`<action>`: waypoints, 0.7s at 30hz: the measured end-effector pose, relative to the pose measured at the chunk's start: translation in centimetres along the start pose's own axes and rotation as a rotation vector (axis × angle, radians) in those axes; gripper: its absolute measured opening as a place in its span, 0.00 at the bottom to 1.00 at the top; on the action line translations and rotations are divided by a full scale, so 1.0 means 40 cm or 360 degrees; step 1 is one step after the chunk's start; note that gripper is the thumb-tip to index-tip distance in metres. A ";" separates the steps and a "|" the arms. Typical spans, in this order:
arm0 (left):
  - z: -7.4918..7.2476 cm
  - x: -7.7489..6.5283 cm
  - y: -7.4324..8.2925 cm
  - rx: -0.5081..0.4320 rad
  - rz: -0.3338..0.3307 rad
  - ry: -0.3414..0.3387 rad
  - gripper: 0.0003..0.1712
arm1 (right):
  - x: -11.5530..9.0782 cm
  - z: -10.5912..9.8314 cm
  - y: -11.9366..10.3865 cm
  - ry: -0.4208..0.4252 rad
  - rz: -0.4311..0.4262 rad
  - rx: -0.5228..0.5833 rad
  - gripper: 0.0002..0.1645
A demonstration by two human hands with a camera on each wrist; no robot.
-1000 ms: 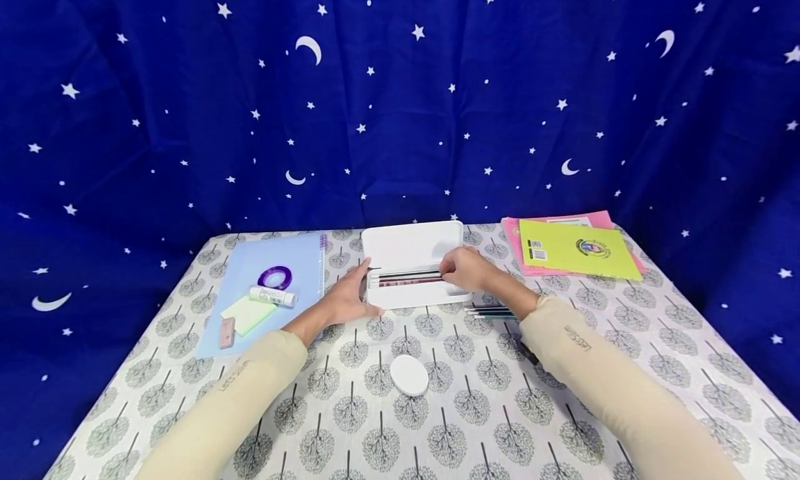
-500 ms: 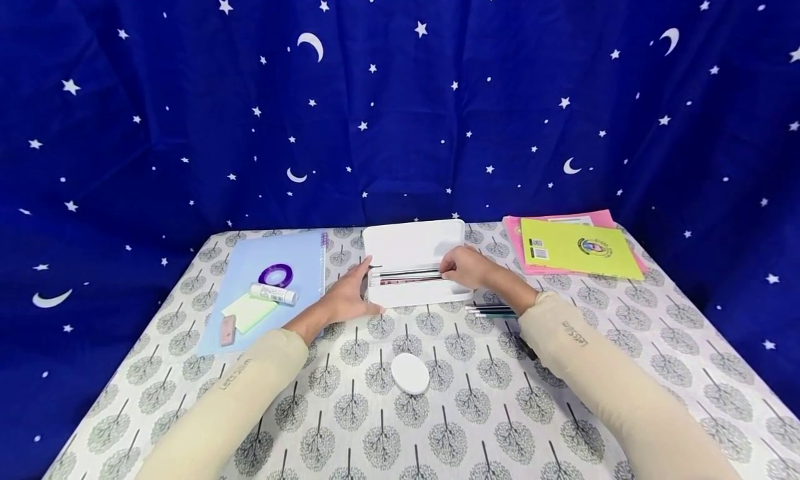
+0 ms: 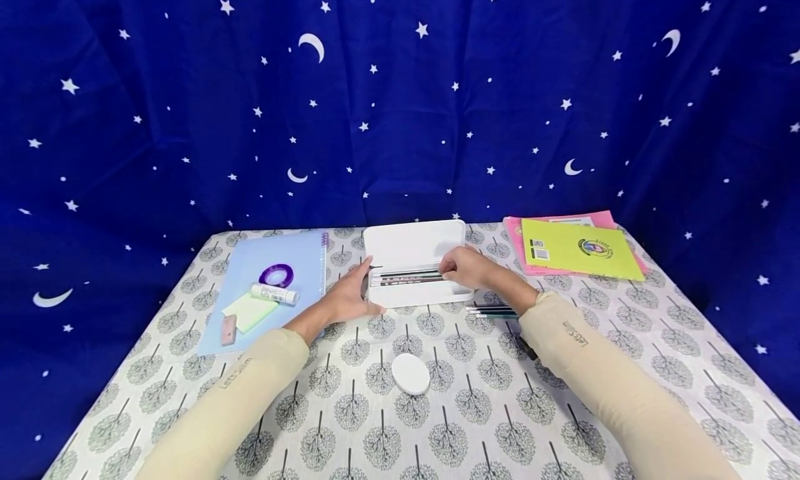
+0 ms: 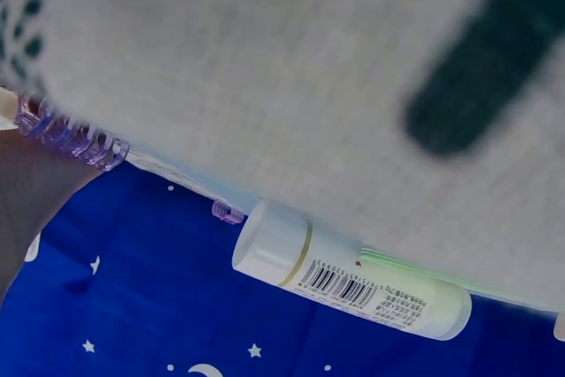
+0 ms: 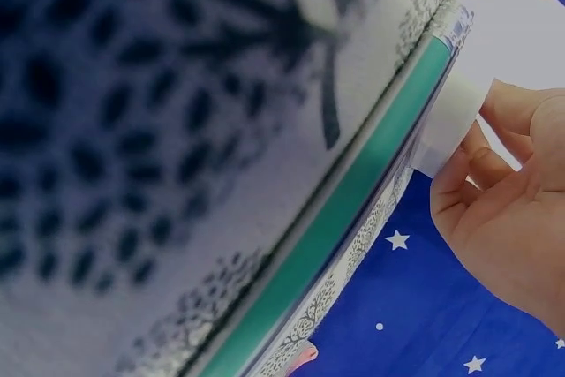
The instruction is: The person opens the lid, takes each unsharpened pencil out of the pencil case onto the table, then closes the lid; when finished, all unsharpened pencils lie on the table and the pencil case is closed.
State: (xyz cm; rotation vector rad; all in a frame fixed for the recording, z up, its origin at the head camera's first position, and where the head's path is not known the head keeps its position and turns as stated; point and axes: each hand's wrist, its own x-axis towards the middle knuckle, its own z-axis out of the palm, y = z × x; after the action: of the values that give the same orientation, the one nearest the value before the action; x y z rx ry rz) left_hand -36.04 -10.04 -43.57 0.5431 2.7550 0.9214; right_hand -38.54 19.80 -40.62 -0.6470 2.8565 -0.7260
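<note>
A white pencil case (image 3: 412, 242) stands with its lid raised at the back middle of the table. Several pencils (image 3: 407, 278) lie lengthwise in its tray. My left hand (image 3: 344, 298) holds the case's left end, thumb at the front and fingers toward the hinge. Inside the right end, my right hand (image 3: 465, 267) has its fingers curled at the pencils' ends, which it hides. The right wrist view shows this hand (image 5: 521, 187) with bent fingers against the white case wall (image 5: 455, 125). Beneath my right forearm lie more dark and green pencils (image 3: 490, 312).
A blue spiral notebook (image 3: 250, 258) on the left bears purple tape (image 3: 289, 277), a glue stick (image 3: 275, 294), pale green notes (image 3: 248, 315) and a pink eraser (image 3: 228, 330). Yellow and pink books (image 3: 562, 247) lie back right. A white oval object (image 3: 410, 374) lies in front.
The pencils in the tray have shifted slightly under my right fingers, showing a different side. Both hands stay in nearly the same place.
</note>
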 end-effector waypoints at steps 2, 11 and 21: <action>-0.001 -0.001 0.001 0.0007 -0.0003 0.0001 0.70 | 0.001 0.001 0.001 -0.0002 -0.0003 -0.0006 0.09; -0.003 -0.002 0.000 0.0006 -0.0001 0.0001 0.70 | -0.005 0.000 -0.010 -0.0077 -0.0014 0.0029 0.12; -0.001 -0.002 0.001 0.0021 -0.0001 0.0003 0.70 | -0.013 0.001 -0.014 -0.0040 -0.0026 -0.0002 0.11</action>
State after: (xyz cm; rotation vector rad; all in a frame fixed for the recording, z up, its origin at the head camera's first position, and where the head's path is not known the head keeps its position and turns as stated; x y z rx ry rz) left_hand -35.99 -10.06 -43.51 0.5442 2.7645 0.9045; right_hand -37.85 19.54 -40.37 -0.6752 2.8325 -0.7135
